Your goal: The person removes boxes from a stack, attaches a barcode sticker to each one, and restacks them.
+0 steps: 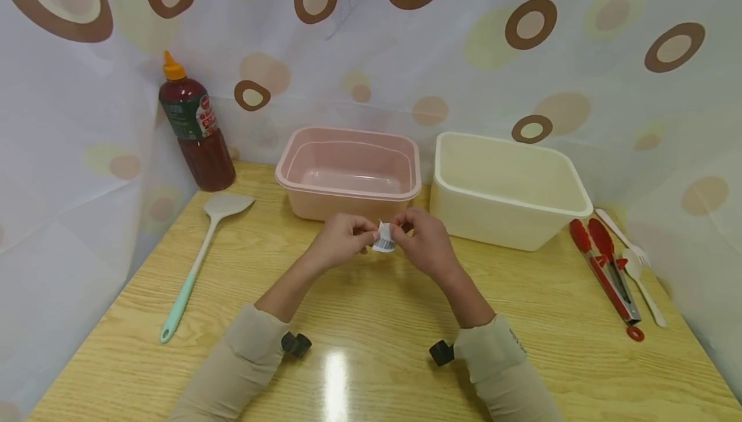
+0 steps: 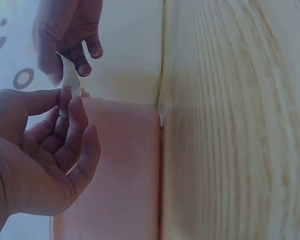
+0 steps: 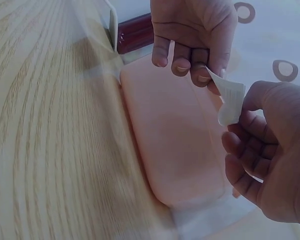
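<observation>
A small white barcode label (image 1: 384, 239) is stretched between the two hands, in front of the pink plastic bin (image 1: 348, 200). My left hand (image 1: 342, 239) pinches one side of it between thumb and index finger. On the opposite side, the thumb and index finger of my right hand (image 1: 424, 241) pinch it too. In the right wrist view the label (image 3: 232, 100) looks bent, with one pointed corner. From the left wrist only a narrow pale strip of the label (image 2: 71, 77) shows. The label is held above the table, apart from the bin.
A cream bin (image 1: 493, 216) stands right of the pink one. At left are a sauce bottle (image 1: 199, 132) and a spatula (image 1: 199, 261). Red tongs (image 1: 608, 274), a white fork (image 1: 623, 236) and a white spoon (image 1: 642, 283) lie at right. A patterned curtain (image 1: 371, 55) hangs behind the table.
</observation>
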### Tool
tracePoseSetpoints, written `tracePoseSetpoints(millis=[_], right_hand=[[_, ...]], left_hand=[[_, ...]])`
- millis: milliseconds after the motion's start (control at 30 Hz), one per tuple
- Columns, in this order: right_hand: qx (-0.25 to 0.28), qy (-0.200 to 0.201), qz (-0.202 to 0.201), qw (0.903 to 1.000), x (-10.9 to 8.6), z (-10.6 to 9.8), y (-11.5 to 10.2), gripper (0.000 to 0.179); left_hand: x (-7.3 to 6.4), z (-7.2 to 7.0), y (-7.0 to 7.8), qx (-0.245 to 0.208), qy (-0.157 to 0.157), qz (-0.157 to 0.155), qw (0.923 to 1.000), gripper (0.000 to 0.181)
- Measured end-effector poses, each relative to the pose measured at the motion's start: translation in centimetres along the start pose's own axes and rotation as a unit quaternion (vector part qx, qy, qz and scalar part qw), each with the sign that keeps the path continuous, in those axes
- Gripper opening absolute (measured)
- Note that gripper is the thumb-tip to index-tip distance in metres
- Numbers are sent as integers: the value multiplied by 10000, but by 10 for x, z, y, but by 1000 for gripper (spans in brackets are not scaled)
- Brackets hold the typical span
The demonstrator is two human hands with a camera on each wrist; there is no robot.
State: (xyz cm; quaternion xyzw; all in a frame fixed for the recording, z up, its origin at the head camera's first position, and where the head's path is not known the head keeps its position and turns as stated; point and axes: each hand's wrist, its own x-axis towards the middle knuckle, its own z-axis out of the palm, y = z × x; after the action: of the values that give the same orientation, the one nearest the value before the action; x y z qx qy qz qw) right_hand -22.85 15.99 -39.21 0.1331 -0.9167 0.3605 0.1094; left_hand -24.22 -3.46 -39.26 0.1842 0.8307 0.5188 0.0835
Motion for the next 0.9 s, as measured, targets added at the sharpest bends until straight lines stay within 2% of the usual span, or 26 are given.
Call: tracePoseSetpoints(millis=[200,500,733,900], right_hand=[[226,174,73,9996,0,0,0,12],[421,221,371,9982,1,0,2,16],[588,296,499,9966,2,-1,5,16],[668,283,551,9958,3,-1,7,16]], left_hand=[[0,0,-1,-91,36,18,10000,16],[0,3,-1,-64,123,-125,9998,15],[1,3,0,-40,148,-122,9998,16],[2,3,-3,-240,101,-181,9995,18]])
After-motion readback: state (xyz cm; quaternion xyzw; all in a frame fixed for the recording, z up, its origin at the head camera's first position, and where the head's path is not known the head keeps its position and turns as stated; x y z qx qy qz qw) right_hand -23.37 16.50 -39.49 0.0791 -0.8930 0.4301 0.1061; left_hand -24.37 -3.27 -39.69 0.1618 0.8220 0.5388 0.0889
